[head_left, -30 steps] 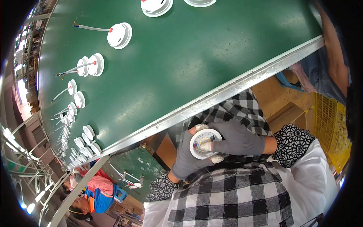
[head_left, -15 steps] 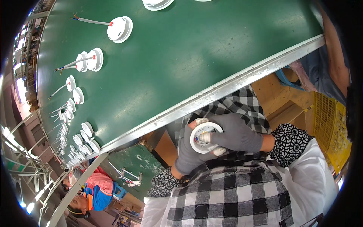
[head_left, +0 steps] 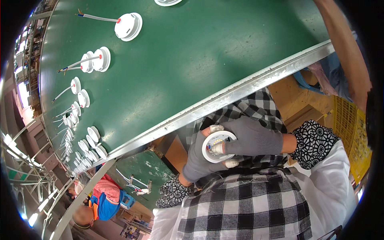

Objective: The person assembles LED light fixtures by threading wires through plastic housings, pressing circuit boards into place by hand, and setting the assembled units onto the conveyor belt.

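Observation:
A round white downlight housing (head_left: 209,156) rests between my hands in front of my lap, its open side facing up. Inside it a circuit board with small yellow parts (head_left: 218,142) shows in part. My left hand (head_left: 196,159), in a grey glove with white-wrapped fingertips, is closed around the housing from the left and below. From the right, my right hand (head_left: 254,138), gloved the same way, reaches over the rim. Its wrapped thumb presses into the opening, and its other fingers are mostly hidden. What lies under the thumb cannot be made out.
Beyond a metal edge rail (head_left: 224,94) lies a green work surface (head_left: 172,68). White downlights with cables (head_left: 129,26) stand along its left, beside several white discs (head_left: 93,134). A co-worker's arm (head_left: 346,48) reaches over the right end. A yellow crate (head_left: 350,136) stands right; another person (head_left: 105,200) sits lower left.
The co-worker's arm has swung left over the surface's right end. Nearer downlights appear slightly higher in view. The person at lower left has lowered their head. My grip stays nearly the same.

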Motion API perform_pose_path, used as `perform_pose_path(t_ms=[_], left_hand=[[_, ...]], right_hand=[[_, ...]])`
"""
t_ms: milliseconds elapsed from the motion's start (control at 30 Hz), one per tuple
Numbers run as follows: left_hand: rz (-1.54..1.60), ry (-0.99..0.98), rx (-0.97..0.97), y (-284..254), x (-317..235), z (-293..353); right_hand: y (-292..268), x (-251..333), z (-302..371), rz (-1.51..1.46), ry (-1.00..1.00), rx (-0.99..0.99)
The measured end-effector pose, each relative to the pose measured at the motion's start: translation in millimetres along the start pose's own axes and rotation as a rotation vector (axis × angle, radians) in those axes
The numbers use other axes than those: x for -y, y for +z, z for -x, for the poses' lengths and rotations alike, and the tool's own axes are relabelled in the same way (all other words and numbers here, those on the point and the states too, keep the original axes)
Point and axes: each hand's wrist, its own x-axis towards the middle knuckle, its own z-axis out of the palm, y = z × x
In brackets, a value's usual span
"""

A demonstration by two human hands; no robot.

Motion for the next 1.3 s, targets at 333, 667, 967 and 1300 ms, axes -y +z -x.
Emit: perform_pose_path(t_ms=[333, 667, 967, 1300], left_hand=[[-0.013, -0.030, 0.288, -21, -20, -9], [-0.097, 0.200, -0.346, 7, -35, -12], [0.279, -0.068, 0.016, -6, -25, -4], [-0.080, 0.229, 0.267, -11, -5, -2]], right_hand=[[1, -8, 0, 0.116, 0.128, 0.112], [20, -7, 5, -0.324, -0.008, -0.234], [-4, 13, 9, -0.060, 0.289, 0.087], [-1, 3, 15, 0.025, 0.217, 0.169]])
